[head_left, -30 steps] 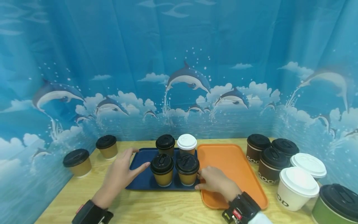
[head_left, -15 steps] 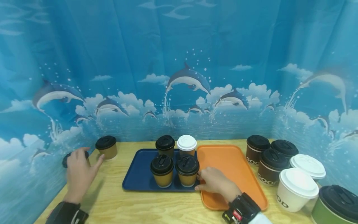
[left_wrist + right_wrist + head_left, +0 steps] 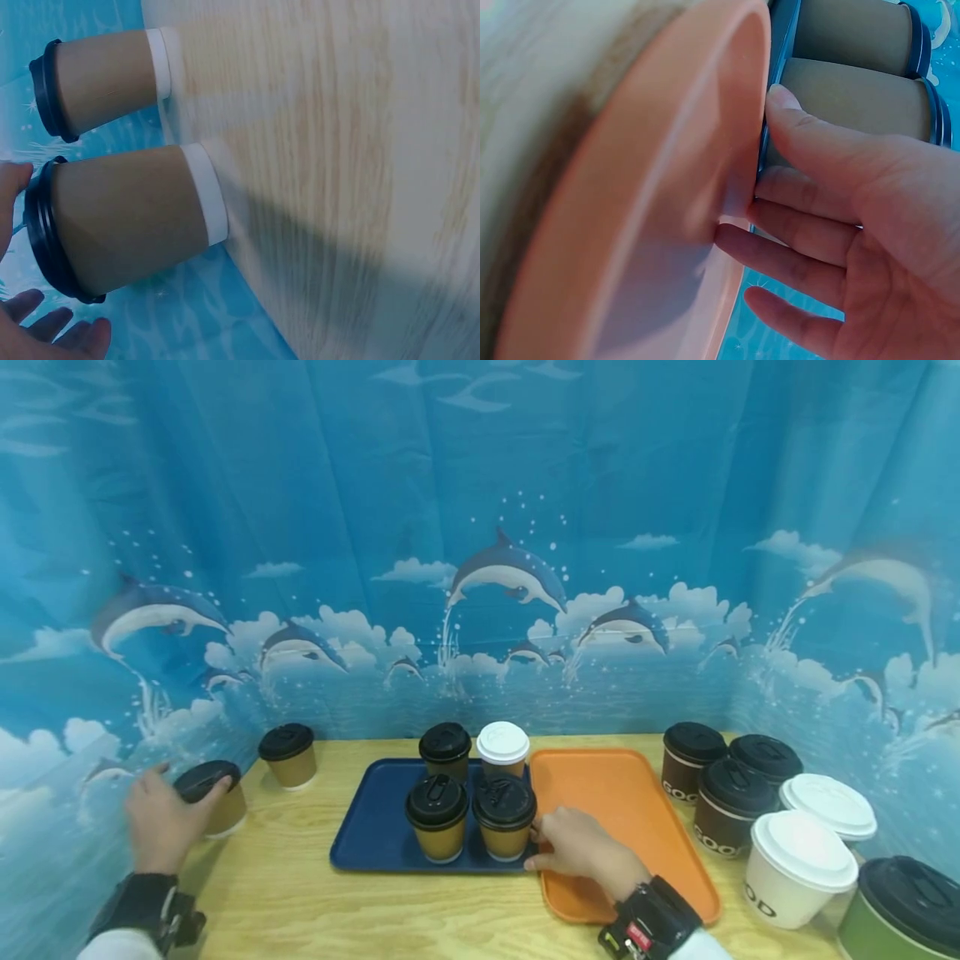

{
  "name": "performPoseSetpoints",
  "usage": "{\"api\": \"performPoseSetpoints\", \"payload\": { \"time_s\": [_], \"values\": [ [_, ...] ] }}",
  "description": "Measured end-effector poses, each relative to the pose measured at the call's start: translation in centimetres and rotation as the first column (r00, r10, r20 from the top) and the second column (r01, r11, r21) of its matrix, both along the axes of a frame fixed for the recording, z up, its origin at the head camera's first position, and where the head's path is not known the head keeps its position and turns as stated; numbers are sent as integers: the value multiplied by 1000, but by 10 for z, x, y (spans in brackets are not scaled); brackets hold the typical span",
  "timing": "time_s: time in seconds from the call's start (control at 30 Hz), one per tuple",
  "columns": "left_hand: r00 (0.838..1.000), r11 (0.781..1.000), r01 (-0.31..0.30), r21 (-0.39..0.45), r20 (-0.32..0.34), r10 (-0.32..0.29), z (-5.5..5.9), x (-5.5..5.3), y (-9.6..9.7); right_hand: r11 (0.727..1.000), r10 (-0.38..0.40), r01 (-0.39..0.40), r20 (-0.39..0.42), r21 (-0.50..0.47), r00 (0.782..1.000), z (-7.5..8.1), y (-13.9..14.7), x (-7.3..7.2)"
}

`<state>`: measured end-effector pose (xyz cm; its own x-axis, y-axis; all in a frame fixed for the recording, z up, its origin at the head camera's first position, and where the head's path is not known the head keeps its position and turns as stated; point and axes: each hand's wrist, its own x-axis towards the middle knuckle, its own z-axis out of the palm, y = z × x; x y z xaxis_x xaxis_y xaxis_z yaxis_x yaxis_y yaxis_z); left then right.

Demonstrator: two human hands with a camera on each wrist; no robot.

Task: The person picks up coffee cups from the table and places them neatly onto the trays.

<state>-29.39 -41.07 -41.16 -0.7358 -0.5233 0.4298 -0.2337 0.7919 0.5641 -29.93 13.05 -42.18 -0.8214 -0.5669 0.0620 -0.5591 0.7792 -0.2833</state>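
Note:
My left hand point(image 3: 163, 818) is at the nearer left kraft-brown paper cup point(image 3: 225, 810) with a black lid. In the left wrist view, thumb and fingers spread to either side of that cup's lid point(image 3: 49, 232). My right hand point(image 3: 585, 843) rests where the navy tray point(image 3: 375, 827) meets the orange tray point(image 3: 615, 793). In the right wrist view its thumb lies at the navy tray's rim beside a brown cup point(image 3: 855, 97), and its loosely extended fingertips reach the orange rim. On the navy tray stand several lidded cups, including two brown ones in front and a white-lidded one point(image 3: 502, 743) behind.
Another brown cup point(image 3: 292, 760) stands behind the left hand's cup. At the right are dark brown cups point(image 3: 693, 764), white cups point(image 3: 798, 868) and a green cup point(image 3: 892, 918) with a black lid. A blue dolphin-print curtain point(image 3: 480, 527) encloses the wooden table point(image 3: 300, 902).
My left hand has moved from the navy tray's left side out to the nearer left brown cup, passing in front of it. My right hand stays at the tray edges.

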Motion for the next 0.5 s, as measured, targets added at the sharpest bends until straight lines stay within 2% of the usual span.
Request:
{"api": "performPoseSetpoints", "payload": {
  "time_s": [0.2,0.33,0.5],
  "values": [
    [996,998,46,37,68,-49,-3,-6,-1,1000,-6,6,-10,-12,1000,-2,1,1],
    [996,996,28,86,82,-35,-6,-11,0,1000,-12,12,-13,-9,1000,-1,1,1],
    [996,995,5,99,87,-14,-5,-14,4,1000,-13,13,-8,-7,1000,1,0,1]
  ]
}}
